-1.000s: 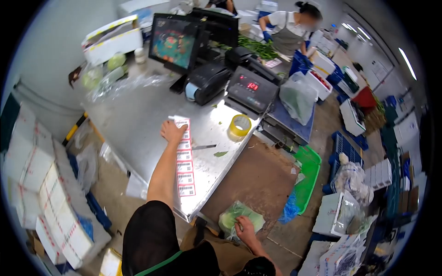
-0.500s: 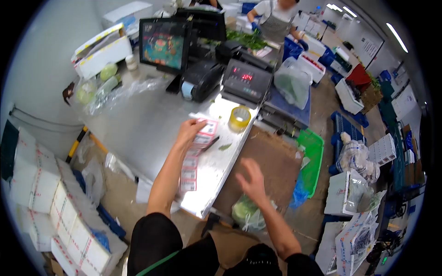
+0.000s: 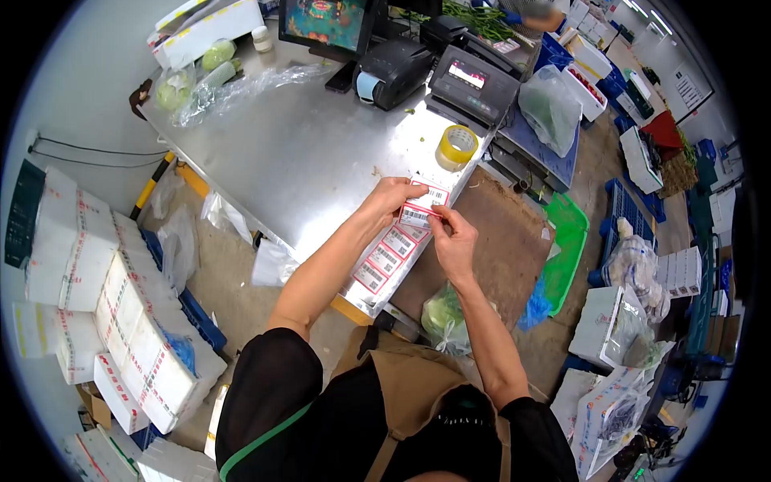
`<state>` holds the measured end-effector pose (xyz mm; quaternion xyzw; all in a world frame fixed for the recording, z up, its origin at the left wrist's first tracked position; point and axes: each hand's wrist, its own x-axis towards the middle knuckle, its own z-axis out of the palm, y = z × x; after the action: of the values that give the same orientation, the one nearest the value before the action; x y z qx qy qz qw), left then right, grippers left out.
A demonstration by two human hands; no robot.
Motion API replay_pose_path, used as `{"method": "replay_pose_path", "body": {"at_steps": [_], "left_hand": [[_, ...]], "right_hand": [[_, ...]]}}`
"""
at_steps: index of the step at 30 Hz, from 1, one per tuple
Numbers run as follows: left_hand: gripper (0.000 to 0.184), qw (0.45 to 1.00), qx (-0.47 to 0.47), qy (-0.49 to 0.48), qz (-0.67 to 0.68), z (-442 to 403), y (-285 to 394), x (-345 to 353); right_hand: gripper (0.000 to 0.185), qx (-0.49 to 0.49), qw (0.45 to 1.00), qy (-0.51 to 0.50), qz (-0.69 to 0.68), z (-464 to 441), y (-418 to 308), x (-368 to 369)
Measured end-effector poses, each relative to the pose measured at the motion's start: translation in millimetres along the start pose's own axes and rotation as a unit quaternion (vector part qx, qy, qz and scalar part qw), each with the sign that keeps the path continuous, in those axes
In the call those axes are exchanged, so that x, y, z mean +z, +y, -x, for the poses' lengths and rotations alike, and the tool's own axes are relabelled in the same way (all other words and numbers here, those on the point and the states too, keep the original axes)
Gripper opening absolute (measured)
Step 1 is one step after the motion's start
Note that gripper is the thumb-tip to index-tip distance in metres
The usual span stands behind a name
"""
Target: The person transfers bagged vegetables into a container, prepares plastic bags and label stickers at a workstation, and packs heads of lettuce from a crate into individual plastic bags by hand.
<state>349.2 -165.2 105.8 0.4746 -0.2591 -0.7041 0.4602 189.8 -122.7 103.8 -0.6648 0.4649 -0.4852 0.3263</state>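
Note:
Both hands meet over the right edge of the steel table, on a strip of red-bordered barcode labels [image 3: 385, 258]. My left hand [image 3: 391, 198] pinches the strip's upper end between thumb and fingers. Close beside it, my right hand [image 3: 454, 242] grips the strip's right edge. The lower labels trail down over the table corner. A yellow tape roll [image 3: 458, 145] stands just above the hands. Below my right hand, a clear bag with a green vegetable [image 3: 443, 312] rests on the brown surface near my apron.
The steel table [image 3: 265, 153] carries a black printer [image 3: 393, 72], a scale display [image 3: 472, 84], a monitor [image 3: 325, 22] and plastic-wrapped vegetables [image 3: 175, 88]. A green crate [image 3: 569, 241] is at the right, white foam boxes [image 3: 144, 337] at the left. A co-worker [image 3: 534, 18] stands beyond.
My right hand has left the bagged vegetable and moved up to the label strip. My left hand has lifted the strip's upper end and drawn it right. The camera view has shifted.

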Motion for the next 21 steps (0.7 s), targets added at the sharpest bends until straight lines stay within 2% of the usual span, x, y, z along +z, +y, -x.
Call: {"method": "replay_pose_path", "body": {"at_steps": [4, 8, 10, 11, 12, 13, 14, 16, 17, 19, 21], "left_hand": [[0.021, 0.999, -0.021, 0.007, -0.035, -4.6, -15.8, 1.4], [0.022, 0.997, -0.021, 0.001, -0.075, -7.6, -27.7, 7.8], [0.028, 0.992, -0.015, 0.02, -0.12, 3.0, -25.4, 20.6], [0.03, 0.995, -0.02, -0.004, -0.101, -7.6, -36.5, 15.1], [0.022, 0.993, -0.002, 0.022, -0.116, -24.3, -49.5, 3.6], [0.023, 0.999, 0.008, 0.003, -0.048, -38.9, -59.2, -5.3], [0.024, 0.999, 0.004, -0.001, -0.045, -36.5, -52.6, -7.7], [0.027, 0.997, 0.065, 0.03, -0.025, -40.0, -35.8, -25.6], [0.03, 0.986, 0.083, 0.139, -0.039, -54.7, -30.6, -56.5], [0.032, 0.987, 0.134, 0.082, -0.015, -32.4, 20.3, -80.4], [0.033, 0.982, 0.155, 0.099, -0.031, -27.2, 63.7, -136.6]], "right_hand": [[0.009, -0.082, 0.996, 0.027, 0.034, 14.3, -0.5, -6.4], [0.008, -0.048, 0.998, 0.014, 0.026, 26.1, -0.1, -14.7], [0.009, -0.016, 0.999, 0.012, 0.046, 31.9, 6.7, -20.9], [0.009, -0.023, 0.998, 0.032, 0.049, 36.3, 7.0, -22.2], [0.01, -0.033, 0.997, 0.053, 0.053, 38.4, 3.7, -22.5], [0.01, -0.076, 0.992, 0.078, 0.063, 41.8, -2.1, -26.1], [0.01, -0.124, 0.985, 0.099, 0.072, 42.9, -8.8, -33.7], [0.012, -0.075, 0.992, 0.097, -0.03, 53.4, -24.4, -53.6], [0.011, -0.063, 0.989, 0.104, -0.084, 59.7, -20.3, -69.0], [0.009, 0.126, 0.944, 0.188, -0.24, 76.4, -6.9, -106.8], [0.007, 0.208, 0.931, 0.245, -0.176, 93.4, 25.9, -153.1]]}}
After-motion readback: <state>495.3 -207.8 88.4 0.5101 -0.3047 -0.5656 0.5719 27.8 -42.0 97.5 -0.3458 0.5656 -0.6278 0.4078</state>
